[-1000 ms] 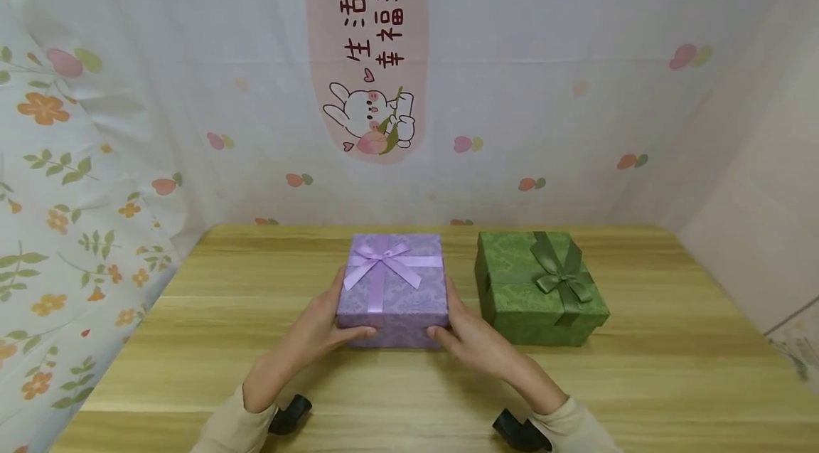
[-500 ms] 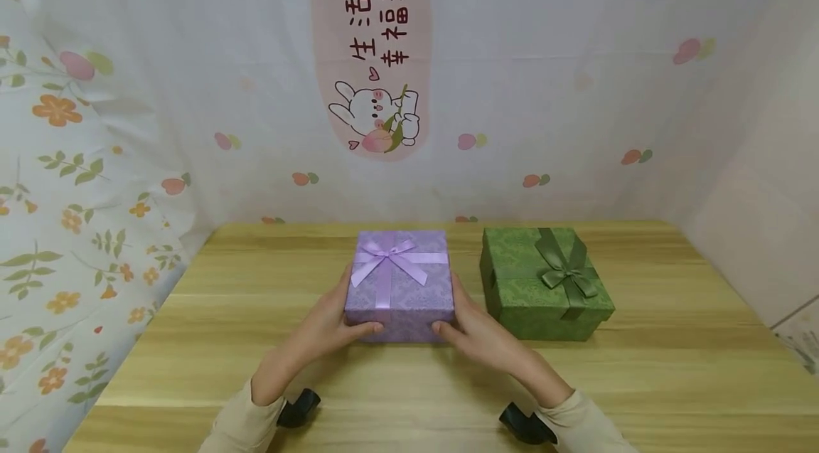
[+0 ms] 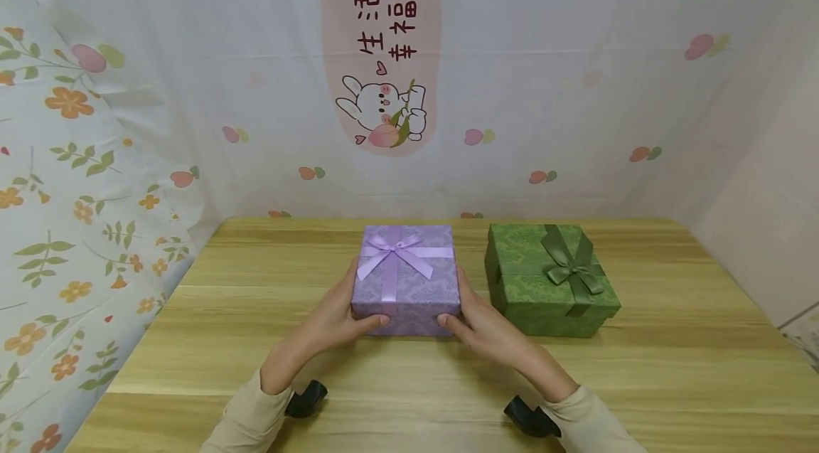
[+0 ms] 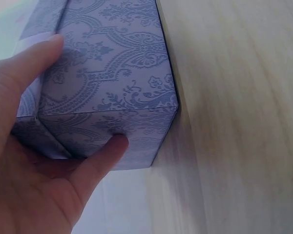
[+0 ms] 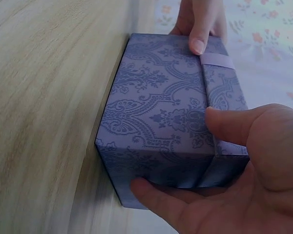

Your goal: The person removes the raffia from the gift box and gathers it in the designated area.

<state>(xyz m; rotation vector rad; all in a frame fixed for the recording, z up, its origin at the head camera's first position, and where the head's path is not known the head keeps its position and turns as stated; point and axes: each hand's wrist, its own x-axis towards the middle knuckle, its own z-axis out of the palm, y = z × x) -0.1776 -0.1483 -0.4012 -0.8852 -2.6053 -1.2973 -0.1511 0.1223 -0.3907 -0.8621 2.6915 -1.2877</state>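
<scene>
Fingers of both hands are clamped on a patterned purple square box [image 3: 416, 302] with a lid, the left hand [image 3: 328, 323] at its left side and the right hand [image 3: 488, 331] at its right. Each thumb lies over the near face, while the other fingers press against the side. The box stands level between the two sets of fingers; whether its underside touches the pale wood-grain table [image 3: 416, 396] below them I cannot tell. Beyond the thumbs, a shiny lilac ribbon bow [image 3: 394, 249] lies on top of the box. Just right of the right hand's fingers, and apart from the purple one, is a patterned green square gift box [image 3: 537, 296] with a dark green ribbon bow [image 3: 573, 271]. Well beyond the fingers hangs a white fruit-printed cloth [image 3: 275, 69].
</scene>
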